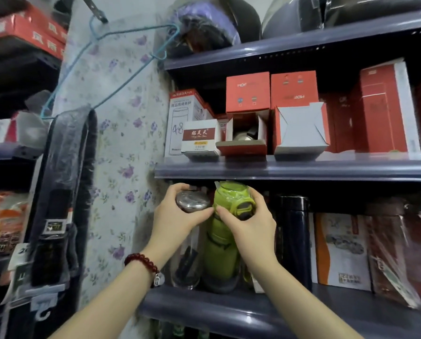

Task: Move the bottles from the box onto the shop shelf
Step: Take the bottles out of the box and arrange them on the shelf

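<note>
A clear glass bottle (pixel 186 263) with a silver metal lid stands at the left end of the grey shop shelf (pixel 229 311). My left hand (pixel 177 217) grips it around the lid. Right beside it stands a green bottle (pixel 221 250) wrapped in clear plastic. My right hand (pixel 247 218) holds the green bottle at its cap. Both bottles rest upright on the shelf board and touch each other. The box the bottles come from is out of view.
A tall dark flask (pixel 293 238) stands just right of the green bottle, then printed cartons (pixel 341 250). The shelf above (pixel 278 167) holds red and white boxes and hangs low over the bottle tops. A floral wall panel (pixel 121 167) borders the left.
</note>
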The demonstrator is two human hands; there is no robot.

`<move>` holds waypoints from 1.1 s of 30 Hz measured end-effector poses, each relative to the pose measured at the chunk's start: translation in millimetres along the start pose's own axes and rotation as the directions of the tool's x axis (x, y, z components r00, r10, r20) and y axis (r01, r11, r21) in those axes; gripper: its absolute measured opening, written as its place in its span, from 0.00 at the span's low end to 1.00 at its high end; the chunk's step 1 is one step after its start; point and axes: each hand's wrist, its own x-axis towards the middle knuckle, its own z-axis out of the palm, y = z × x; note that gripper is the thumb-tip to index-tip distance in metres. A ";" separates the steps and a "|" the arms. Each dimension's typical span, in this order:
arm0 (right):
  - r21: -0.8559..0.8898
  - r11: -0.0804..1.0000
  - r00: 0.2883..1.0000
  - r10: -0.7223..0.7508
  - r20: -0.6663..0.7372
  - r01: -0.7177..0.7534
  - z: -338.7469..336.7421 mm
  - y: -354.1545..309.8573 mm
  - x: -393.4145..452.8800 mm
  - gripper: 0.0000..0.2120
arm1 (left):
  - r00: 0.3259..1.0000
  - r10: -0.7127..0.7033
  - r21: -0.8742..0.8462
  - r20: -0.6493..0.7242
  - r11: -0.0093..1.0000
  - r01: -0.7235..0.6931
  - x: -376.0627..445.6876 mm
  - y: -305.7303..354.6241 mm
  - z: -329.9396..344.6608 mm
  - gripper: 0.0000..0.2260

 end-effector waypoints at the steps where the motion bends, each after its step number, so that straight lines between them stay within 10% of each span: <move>1: -0.019 1.000 1.000 0.013 0.018 -0.013 3.8 -1.6 4.6 0.28 | 1.000 -0.025 -0.007 0.006 1.000 0.025 6.1 -3.3 -0.4 0.31; 12: -0.193 0.967 0.960 0.202 0.194 -0.165 37.3 -2.2 41.7 0.25 | 0.960 -0.199 -0.239 0.194 0.940 0.243 44.7 -46.9 -1.2 0.24; 15: -0.238 0.963 0.970 0.171 0.174 -0.127 37.4 1.3 41.9 0.25 | 0.936 -0.173 -0.190 0.307 0.952 0.239 35.5 -64.9 -6.8 0.38; 26: -0.225 0.947 0.973 0.220 -0.065 -0.230 69.8 9.9 35.8 0.31 | 0.988 -0.101 -0.051 0.115 0.993 0.108 28.1 -78.8 -16.5 0.41; 33: -0.309 0.926 0.968 0.247 0.055 -0.218 86.2 20.1 26.8 0.44 | 0.993 -0.091 0.005 0.080 0.996 0.091 12.2 -80.1 -12.6 0.39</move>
